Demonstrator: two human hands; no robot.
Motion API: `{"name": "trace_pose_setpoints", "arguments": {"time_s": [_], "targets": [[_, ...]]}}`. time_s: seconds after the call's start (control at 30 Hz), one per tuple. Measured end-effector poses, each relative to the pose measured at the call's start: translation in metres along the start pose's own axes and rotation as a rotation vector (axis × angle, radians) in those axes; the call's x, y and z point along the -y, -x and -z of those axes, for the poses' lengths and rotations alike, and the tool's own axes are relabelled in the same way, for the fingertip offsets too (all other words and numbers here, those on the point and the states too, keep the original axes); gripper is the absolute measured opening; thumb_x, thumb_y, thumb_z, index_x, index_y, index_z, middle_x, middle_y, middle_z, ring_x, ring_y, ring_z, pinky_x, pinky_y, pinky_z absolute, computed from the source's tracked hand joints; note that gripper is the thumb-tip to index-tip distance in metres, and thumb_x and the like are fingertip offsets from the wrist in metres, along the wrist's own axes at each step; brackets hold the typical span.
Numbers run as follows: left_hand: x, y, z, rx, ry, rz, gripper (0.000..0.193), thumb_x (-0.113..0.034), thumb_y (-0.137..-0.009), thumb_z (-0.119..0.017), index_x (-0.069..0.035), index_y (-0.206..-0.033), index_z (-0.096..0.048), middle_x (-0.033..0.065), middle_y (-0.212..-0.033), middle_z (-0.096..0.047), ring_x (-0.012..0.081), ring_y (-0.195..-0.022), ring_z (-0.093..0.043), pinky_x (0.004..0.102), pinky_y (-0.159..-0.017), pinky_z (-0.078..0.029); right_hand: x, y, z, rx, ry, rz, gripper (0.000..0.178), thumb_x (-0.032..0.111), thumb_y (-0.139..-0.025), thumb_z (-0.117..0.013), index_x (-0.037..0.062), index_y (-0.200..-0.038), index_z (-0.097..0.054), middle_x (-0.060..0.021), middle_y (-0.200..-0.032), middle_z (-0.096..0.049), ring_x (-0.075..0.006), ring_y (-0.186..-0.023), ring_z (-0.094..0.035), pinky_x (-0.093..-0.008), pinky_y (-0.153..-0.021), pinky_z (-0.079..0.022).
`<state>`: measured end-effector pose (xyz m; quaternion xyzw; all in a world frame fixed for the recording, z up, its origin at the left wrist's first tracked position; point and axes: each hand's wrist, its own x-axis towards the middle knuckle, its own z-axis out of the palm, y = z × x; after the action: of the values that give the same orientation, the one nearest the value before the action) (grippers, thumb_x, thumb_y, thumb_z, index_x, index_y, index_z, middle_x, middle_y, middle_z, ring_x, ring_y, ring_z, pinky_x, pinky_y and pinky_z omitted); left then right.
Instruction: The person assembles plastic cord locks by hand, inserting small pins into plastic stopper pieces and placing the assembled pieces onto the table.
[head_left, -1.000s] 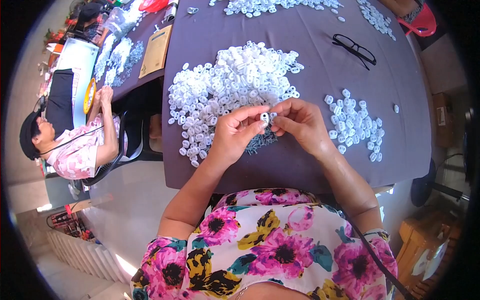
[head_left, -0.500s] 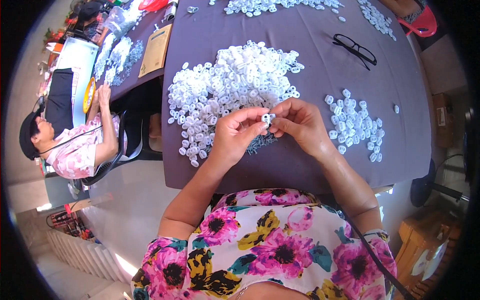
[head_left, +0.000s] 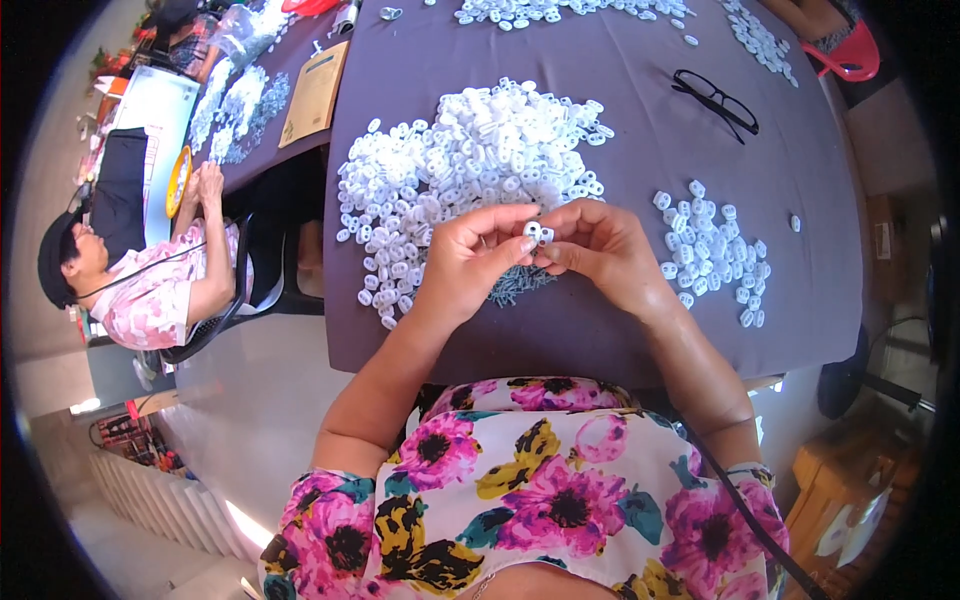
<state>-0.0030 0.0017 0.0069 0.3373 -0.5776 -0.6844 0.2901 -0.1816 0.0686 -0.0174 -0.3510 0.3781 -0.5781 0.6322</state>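
Note:
My left hand (head_left: 462, 262) pinches a small white plastic piece with two round holes (head_left: 532, 229) between thumb and fingertips. Thumb and forefinger of my right hand (head_left: 612, 255) close on the same spot from the other side. Whether a second small part sits between the fingertips is hard to make out. Just beyond my hands spreads a large heap of similar white pieces (head_left: 500, 140). Thin grey screw-like parts (head_left: 520, 284) lie in a small pile under my hands, partly covered by them. A smaller group of white pieces (head_left: 705, 245) lies right of my right hand.
Black-framed glasses (head_left: 715, 100) rest on the dark tablecloth (head_left: 640, 130) at the far right. More white pieces (head_left: 560, 8) lie along the far edge. To the left, a person in a cap (head_left: 150, 280) sits by another table with a brown envelope (head_left: 316, 92) on it.
The white piece has turned slightly between my fingertips, its holes now facing up more. Both hands stay at nearly the same place over the grey parts.

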Motion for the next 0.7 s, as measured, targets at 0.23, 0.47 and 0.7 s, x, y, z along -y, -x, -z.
{"name": "trace_pose_setpoints", "arguments": {"time_s": [0.23,0.47,0.7], "targets": [[-0.016,-0.002,0.011,0.075,-0.061,0.064,0.045,0.000,-0.083,-0.064,0.001,-0.126,-0.054,0.0069,-0.091,-0.065,0.0080,-0.075,-0.061,0.0217,-0.070,-0.051,0.009,0.003,0.003,0.080,0.160,-0.012,0.033,-0.008,-0.082,-0.065,-0.0021,-0.113,-0.058,-0.0038,-0.089,-0.062,-0.0099,-0.082,-0.060,-0.0228,-0.074,-0.050],[-0.018,-0.002,0.010,0.148,-0.061,0.139,0.050,-0.001,-0.082,-0.064,0.001,-0.130,-0.049,0.0068,-0.090,-0.066,0.0091,-0.074,-0.060,0.0234,-0.070,-0.050,0.013,0.005,0.001,0.150,0.189,-0.046,0.039,-0.009,-0.080,-0.067,-0.0002,-0.117,-0.057,-0.0031,-0.093,-0.060,-0.0100,-0.085,-0.059,-0.0241,-0.075,-0.050],[-0.021,-0.008,0.016,0.334,-0.046,0.223,0.053,-0.002,-0.082,-0.064,0.000,-0.132,-0.047,0.0069,-0.090,-0.066,0.0104,-0.070,-0.060,0.0246,-0.067,-0.051,0.022,0.008,-0.005,0.225,0.340,-0.032,0.035,-0.009,-0.077,-0.070,0.0000,-0.109,-0.063,-0.0046,-0.098,-0.061,-0.0116,-0.086,-0.061,-0.0246,-0.075,-0.051]]}}
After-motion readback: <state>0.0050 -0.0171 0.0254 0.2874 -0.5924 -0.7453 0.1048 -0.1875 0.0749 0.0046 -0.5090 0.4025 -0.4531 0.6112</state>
